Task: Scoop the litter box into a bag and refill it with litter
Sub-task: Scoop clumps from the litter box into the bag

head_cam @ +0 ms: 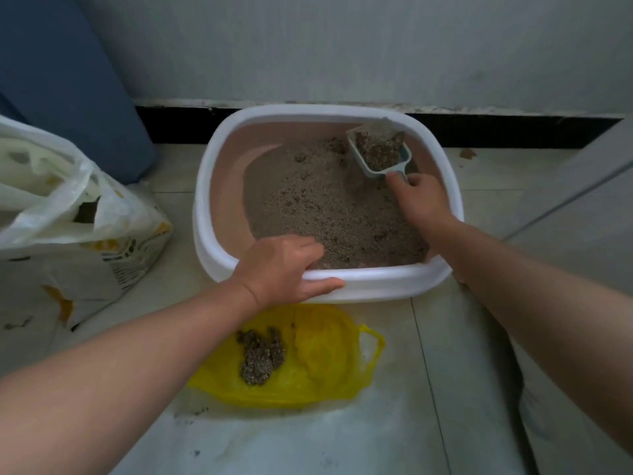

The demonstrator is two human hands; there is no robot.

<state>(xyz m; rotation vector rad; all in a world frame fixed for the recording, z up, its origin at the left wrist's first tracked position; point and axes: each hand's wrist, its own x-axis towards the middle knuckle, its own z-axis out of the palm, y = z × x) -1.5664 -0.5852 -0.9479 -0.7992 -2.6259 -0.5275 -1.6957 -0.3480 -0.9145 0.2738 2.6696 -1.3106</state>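
One scoop (380, 150) sits loaded with clumps at the far right corner of the litter box (359, 286), its handle pinched by the right hand (423, 204). The left hand (284, 269) grips the near rim. Scooping is midway; next, carry the load level to the yellow bag (308, 365) in front, then refill from the litter sack (85, 241).

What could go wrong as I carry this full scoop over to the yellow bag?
The scoop is heaped and sits at the far corner, so clumps may spill crossing the rim of the litter box. The yellow bag lies flat with nobody holding it open, so the load could slide off.
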